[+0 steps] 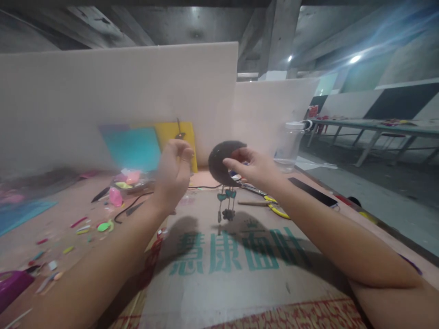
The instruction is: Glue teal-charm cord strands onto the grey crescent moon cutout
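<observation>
My right hand (252, 167) pinches a dark crescent-moon ornament (217, 162) between thumb and fingers, holding it up over the printed sheet. Thin strands hang from the crescent, carrying teal heart charms (228, 195) and a small dark flower-like piece (228, 214) at the bottom. To its left, my left hand (174, 169) is raised and blurred, its fingertips drawn together. A small dark piece with a thin upright stem (180, 135) shows just above those fingertips; whether they grip it is unclear.
Under my hands lies a pale sheet with teal lettering (226, 253). Colourful scraps (103, 226) litter the left side. Yellow-handled scissors (277, 208), a black phone (312, 192) and a clear bottle (288, 144) are to the right. White panels (120, 91) stand behind.
</observation>
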### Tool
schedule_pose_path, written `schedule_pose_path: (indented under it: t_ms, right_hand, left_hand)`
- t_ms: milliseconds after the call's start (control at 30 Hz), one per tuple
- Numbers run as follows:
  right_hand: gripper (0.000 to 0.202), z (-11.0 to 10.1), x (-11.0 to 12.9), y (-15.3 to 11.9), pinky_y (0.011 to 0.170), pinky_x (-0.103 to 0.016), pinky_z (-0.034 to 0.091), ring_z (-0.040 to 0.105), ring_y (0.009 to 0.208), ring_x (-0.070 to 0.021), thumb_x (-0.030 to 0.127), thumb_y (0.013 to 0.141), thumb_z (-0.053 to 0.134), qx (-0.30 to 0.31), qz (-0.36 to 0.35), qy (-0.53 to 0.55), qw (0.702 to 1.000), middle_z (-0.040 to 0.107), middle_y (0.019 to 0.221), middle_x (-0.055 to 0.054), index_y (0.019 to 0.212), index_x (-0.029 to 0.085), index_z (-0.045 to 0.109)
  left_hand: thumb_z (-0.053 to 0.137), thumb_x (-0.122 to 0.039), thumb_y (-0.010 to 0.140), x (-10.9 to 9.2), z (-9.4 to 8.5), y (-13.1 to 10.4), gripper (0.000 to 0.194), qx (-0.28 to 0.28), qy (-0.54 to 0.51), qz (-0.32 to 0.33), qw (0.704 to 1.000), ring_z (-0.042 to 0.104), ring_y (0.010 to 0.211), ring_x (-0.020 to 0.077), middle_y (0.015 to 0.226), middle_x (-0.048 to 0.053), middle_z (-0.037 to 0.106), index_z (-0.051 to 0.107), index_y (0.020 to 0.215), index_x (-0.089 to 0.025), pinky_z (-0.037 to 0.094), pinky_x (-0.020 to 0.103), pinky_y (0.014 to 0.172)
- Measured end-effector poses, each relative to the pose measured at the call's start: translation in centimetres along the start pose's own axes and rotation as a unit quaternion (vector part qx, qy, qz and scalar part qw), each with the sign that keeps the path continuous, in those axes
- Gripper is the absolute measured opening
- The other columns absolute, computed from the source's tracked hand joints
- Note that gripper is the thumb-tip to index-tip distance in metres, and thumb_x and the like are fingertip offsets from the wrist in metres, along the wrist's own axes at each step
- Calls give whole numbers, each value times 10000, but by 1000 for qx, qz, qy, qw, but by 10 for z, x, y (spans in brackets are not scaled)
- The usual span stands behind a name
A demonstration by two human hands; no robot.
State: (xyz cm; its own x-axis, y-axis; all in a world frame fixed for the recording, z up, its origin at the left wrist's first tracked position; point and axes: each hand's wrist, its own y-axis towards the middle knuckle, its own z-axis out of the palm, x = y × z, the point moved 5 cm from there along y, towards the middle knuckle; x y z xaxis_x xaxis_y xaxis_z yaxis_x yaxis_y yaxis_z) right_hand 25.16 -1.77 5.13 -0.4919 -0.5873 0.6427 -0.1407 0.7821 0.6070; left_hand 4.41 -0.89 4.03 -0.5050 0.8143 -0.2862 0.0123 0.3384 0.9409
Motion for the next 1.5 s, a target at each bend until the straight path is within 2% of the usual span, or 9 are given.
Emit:
schedule_pose_path:
  t_ms: [233,400,567,700,900,1033,1233,1367,1500]
  right_hand:
    - [200,-36,-33,26,723,-329,480,629,764,-196,383,801,692,-101,9,-7,995,719,813,-53,800,185,663]
    - [182,-50,-41,31,702,-320,468,603,742,-186,363,795,694,-127,16,-20,992,690,760,-38,771,186,657]
    - [180,-60,-37,31,699,-306,473,585,701,-163,340,810,682,-131,2,9,991,645,697,-14,722,192,630]
    - [175,-60,-26,27,714,-296,499,608,701,-157,325,840,681,-128,-15,52,990,629,670,0,732,201,623]
    - [180,-51,-6,17,720,-277,492,635,710,-138,265,869,701,-126,-37,84,988,619,681,20,736,200,599]
    - [176,-46,3,12,714,-260,480,645,721,-123,267,879,712,-120,-44,93,987,621,703,30,765,193,599]
    - [163,-44,6,10,677,-258,484,635,719,-116,283,866,726,-107,-81,98,986,626,744,30,799,185,614]
    - [171,-44,4,11,646,-258,480,614,697,-115,288,858,733,-109,-96,109,983,626,727,25,788,190,612]
    - [224,-45,1,12,653,-262,478,603,709,-119,360,859,749,-110,-89,92,986,619,729,21,789,194,615]
  left_hand:
    - [390,-501,1031,31,4,6,459,51,-2,-134,990,544,705,182,685,17,551,488,675,-230,460,318,730]
    - [628,-437,868,35,12,3,244,106,9,-170,980,648,865,202,864,37,710,652,822,-198,481,320,833]
    - [591,-546,885,37,22,-6,399,207,53,-197,957,623,717,195,688,18,667,666,730,-187,446,297,679]
    - [646,-448,854,36,45,-24,358,280,-64,-211,934,679,964,224,1076,76,733,688,1093,-185,519,355,865]
    - [803,-390,758,8,85,-73,651,373,-261,-305,836,648,1165,287,1400,175,590,569,1336,-203,559,438,949]
    - [798,-371,771,-14,91,-87,605,372,-226,-288,853,663,1020,239,1338,151,616,567,1303,-201,563,395,867]
    - [640,-264,885,-20,94,-87,141,353,-233,-251,870,640,879,177,974,43,698,618,995,-177,496,309,812]
    - [638,-335,902,-18,96,-88,169,357,-286,-272,847,641,860,175,905,37,691,633,942,-170,482,296,788]
    - [652,-387,902,-13,93,-90,301,357,-265,-333,831,650,786,177,817,22,703,604,1124,-190,479,312,766]
